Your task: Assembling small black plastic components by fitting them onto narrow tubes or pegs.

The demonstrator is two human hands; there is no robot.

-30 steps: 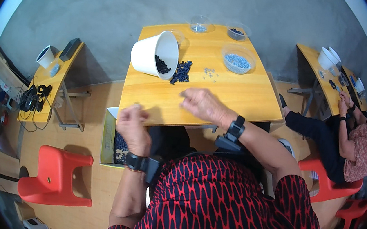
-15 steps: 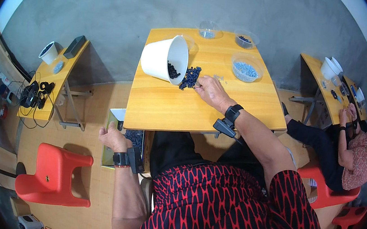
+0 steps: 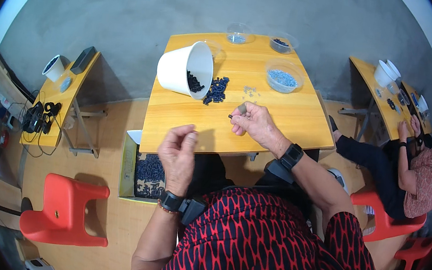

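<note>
My right hand (image 3: 260,127) is over the near part of the wooden table (image 3: 190,127), pinching a small dark cylindrical piece (image 3: 231,116) at its fingertips. A greyish cover (image 3: 242,108) shows on one of its fingers. My left hand (image 3: 177,157) hangs at the table's near edge, thumb and fingers drawn together; whatever they hold, if anything, is too small to make out. Beyond them lies a pile of dark pieces (image 3: 216,91), beside the mouth of a white bucket (image 3: 175,70) tipped on its side with more inside. Small pale, shiny pieces (image 3: 251,91) are scattered to the right.
A clear bowl (image 3: 283,87) of light-blue bits and two smaller clear tubs (image 3: 236,38) stand farther back. Below the table's left edge is a box (image 3: 127,178) of dark parts. A red chair (image 3: 66,208) stands at left; another person (image 3: 423,185) sits at right.
My right hand has drawn back from the pile toward me with a dark piece. My left hand has risen from beside the table to its near edge, its fingers now closed.
</note>
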